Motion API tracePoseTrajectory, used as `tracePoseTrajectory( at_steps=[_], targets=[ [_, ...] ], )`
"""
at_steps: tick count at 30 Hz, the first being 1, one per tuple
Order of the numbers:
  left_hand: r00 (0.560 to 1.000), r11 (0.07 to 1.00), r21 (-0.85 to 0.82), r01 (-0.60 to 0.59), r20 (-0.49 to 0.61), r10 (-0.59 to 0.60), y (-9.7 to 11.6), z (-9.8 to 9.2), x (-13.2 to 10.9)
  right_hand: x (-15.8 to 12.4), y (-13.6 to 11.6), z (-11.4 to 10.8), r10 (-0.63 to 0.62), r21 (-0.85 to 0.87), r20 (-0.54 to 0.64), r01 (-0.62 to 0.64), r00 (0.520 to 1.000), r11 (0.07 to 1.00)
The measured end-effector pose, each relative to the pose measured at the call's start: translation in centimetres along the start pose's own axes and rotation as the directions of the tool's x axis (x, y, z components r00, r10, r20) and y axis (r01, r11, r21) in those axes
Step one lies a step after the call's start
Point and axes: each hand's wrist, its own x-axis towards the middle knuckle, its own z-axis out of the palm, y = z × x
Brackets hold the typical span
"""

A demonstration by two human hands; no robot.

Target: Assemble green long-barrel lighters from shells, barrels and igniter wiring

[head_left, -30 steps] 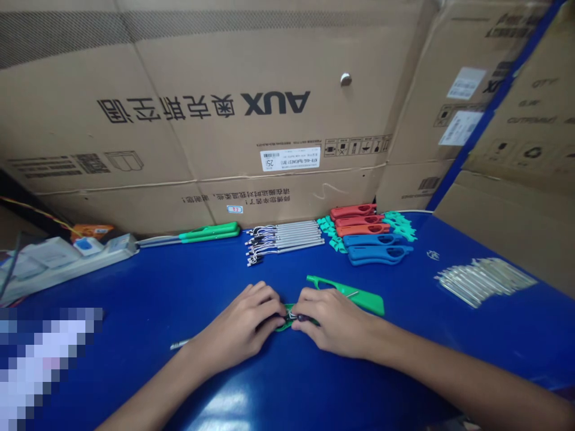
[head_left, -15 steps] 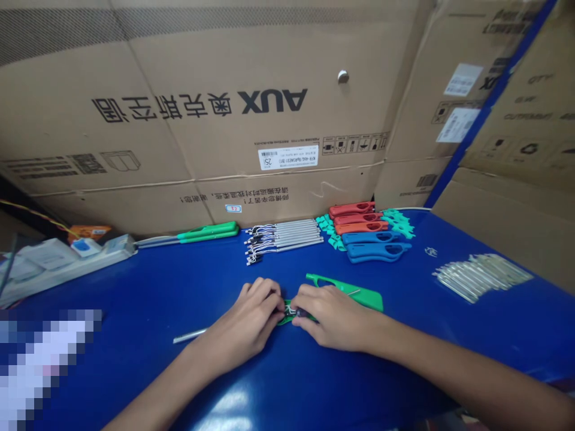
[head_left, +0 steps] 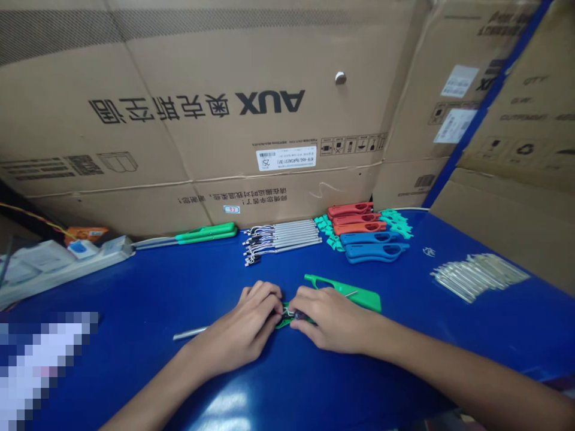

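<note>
Both my hands rest on the blue table (head_left: 148,287), fingertips meeting over a small green plastic part (head_left: 284,318) with tiny metal and dark bits at its middle. My left hand (head_left: 245,328) is curled with fingers pinched on the part's left end. A thin metal rod (head_left: 191,333) sticks out to the left from under it. My right hand (head_left: 330,317) is curled on the part's right end. Just behind my right hand lies a green plastic handle shell (head_left: 345,291).
Along the back edge lie a green-handled tool (head_left: 197,234), a row of metal rods with wires (head_left: 281,238), small teal parts (head_left: 398,221), red shells (head_left: 354,218) and blue shells (head_left: 372,246). Clear tubes (head_left: 478,275) lie at right. Cardboard boxes (head_left: 251,102) wall the back and right. A power strip (head_left: 63,260) sits at left.
The hands stay together on the green part with only slight finger shifts. The metal rod shows a little more to the left of my left hand than a second ago.
</note>
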Motion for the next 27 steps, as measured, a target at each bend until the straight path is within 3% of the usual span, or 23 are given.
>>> tracePoseTrajectory(
  at_steps=[12,17,20,23,27],
  targets=[
    [0.999,0.998,0.052,-0.045,-0.012,0.046,-0.3,-0.7,-0.2,-0.3,0.2,-0.2,0.026,0.086,0.002,-0.026,1.0,0.996],
    [0.994,1.0,0.026,0.01,-0.11,-0.007,-1.1,-1.1,-0.6,-0.4,0.7,-0.1,0.02,0.096,-0.014,-0.018,1.0,0.995],
    [0.976,0.994,-0.102,0.043,-0.208,-0.063,-1.6,-0.8,-0.8,-0.4,0.7,0.0,0.01,0.096,-0.028,-0.007,1.0,0.995],
    [0.912,0.948,-0.312,0.068,-0.367,-0.186,-2.1,-1.2,-0.8,-0.5,0.7,0.0,-0.017,0.096,-0.097,0.026,0.995,0.995],
    [0.755,0.808,-0.589,-0.038,-0.546,-0.363,-2.7,-3.5,-0.4,-0.5,0.8,-0.1,-0.011,0.057,-0.174,0.022,0.985,0.998]
  ],
)
